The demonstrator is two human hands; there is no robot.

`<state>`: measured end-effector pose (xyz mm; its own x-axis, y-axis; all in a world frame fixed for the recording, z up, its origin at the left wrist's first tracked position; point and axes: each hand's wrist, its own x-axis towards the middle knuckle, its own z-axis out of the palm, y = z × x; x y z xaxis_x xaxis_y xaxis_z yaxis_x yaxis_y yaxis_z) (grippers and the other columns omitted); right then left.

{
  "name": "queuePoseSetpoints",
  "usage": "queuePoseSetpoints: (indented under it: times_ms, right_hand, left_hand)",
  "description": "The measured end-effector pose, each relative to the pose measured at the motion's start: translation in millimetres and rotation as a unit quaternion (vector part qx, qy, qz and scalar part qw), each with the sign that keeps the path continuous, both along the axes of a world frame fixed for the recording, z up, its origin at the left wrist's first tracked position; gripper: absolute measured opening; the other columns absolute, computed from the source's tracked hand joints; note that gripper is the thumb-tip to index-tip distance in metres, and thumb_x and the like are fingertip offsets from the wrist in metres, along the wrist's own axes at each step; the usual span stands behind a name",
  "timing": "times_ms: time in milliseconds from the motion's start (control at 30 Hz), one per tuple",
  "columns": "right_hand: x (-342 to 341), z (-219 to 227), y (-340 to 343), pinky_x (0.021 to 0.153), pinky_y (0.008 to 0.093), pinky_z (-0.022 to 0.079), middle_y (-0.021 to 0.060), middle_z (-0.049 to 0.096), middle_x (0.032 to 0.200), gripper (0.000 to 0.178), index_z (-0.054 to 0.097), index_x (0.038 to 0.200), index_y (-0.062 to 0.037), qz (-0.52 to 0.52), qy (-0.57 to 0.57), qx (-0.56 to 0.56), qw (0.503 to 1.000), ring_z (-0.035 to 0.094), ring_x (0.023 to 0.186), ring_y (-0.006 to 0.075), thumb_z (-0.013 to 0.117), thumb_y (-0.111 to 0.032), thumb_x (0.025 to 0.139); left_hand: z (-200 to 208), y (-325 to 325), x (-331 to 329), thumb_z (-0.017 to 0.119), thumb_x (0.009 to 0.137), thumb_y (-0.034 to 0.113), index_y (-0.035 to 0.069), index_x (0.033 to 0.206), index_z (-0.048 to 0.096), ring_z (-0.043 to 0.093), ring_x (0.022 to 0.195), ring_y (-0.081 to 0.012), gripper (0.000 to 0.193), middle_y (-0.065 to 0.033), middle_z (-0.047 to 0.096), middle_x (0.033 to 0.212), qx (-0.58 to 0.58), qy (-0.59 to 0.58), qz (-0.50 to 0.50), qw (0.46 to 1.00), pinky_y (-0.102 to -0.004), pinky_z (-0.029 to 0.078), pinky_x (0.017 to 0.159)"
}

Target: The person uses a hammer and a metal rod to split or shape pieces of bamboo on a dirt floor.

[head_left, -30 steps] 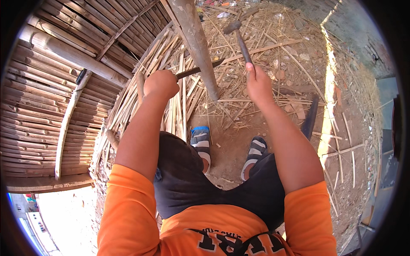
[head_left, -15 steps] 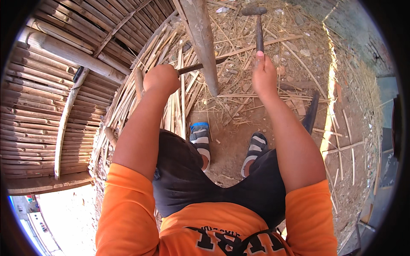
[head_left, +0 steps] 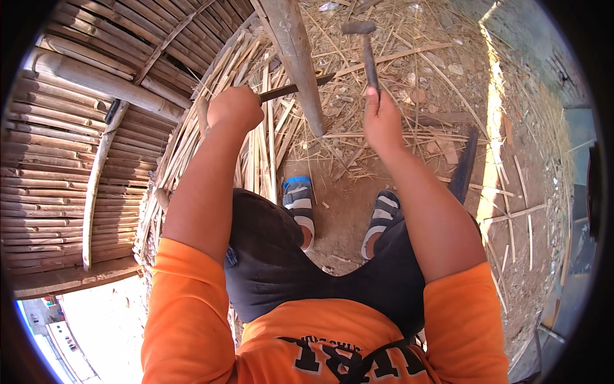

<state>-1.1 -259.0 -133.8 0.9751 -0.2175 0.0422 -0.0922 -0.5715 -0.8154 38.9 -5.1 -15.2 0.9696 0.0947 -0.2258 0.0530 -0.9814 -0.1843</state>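
My left hand is closed around the handle of a long dark-bladed knife. The blade crosses the wooden post, and its tip shows on the far side; whether it passes behind the post or is sunk into it, I cannot tell. To the right of the post, my right hand grips the dark handle of a hammer, thumb along the shaft. The hammer head points away from me, apart from the blade and the post.
Split bamboo strips lie heaped at the left, beside a bamboo slat wall. Straw, chips and stones litter the dirt floor. A dark flat bar lies right of my right forearm. My feet stand below the post.
The hammer has swung left, its head now nearer the post and tilted. My left hand and the knife have shifted slightly up and left.
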Motion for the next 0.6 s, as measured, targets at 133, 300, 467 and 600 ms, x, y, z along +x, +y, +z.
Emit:
queuePoseSetpoints:
  times_ms: [133,300,467,600]
  right_hand:
    - [-8,-41,-10,0.069,0.0513,0.049,0.0214,0.067,0.078,0.053,0.062,0.098,0.0004,0.007,0.026,-0.083,0.996,0.066,0.073,0.0408,0.042,-0.047,0.109]
    - [15,31,-3,0.073,0.0537,0.05,0.0228,0.068,0.08,0.053,0.064,0.103,0.0006,-0.069,-0.041,0.105,0.991,0.068,0.08,0.0452,0.043,-0.048,0.108]
    - [-8,-17,0,0.072,0.051,0.05,0.0218,0.067,0.081,0.053,0.062,0.099,0.0001,-0.006,0.038,-0.023,0.999,0.066,0.078,0.0426,0.043,-0.048,0.109]
    - [-1,-15,-9,0.076,0.0542,0.049,0.024,0.068,0.083,0.054,0.063,0.101,-0.0001,0.018,0.067,-0.055,0.996,0.066,0.084,0.0461,0.041,-0.049,0.109]
  left_hand:
    - [-19,-5,1,0.062,0.089,0.02,0.007,0.109,0.078,0.073,0.107,-0.033,0.028,-0.0173,0.075,0.114,-0.019,-0.028,0.005,0.999,-0.0423,0.059,0.09]
    - [-13,13,-3,0.062,0.089,0.019,0.008,0.11,0.077,0.073,0.106,-0.0329,0.029,-0.0167,0.076,0.114,-0.004,-0.008,0.026,1.0,-0.0423,0.059,0.09]
    - [-11,2,1,0.061,0.09,0.02,0.007,0.112,0.077,0.073,0.108,-0.0321,0.03,-0.0161,0.075,0.116,-0.003,-0.005,0.012,1.0,-0.0413,0.058,0.091]
    - [-10,6,-1,0.06,0.091,0.021,0.009,0.114,0.076,0.072,0.11,-0.0319,0.031,-0.0152,0.074,0.119,-0.004,-0.007,0.032,0.999,-0.042,0.058,0.092]
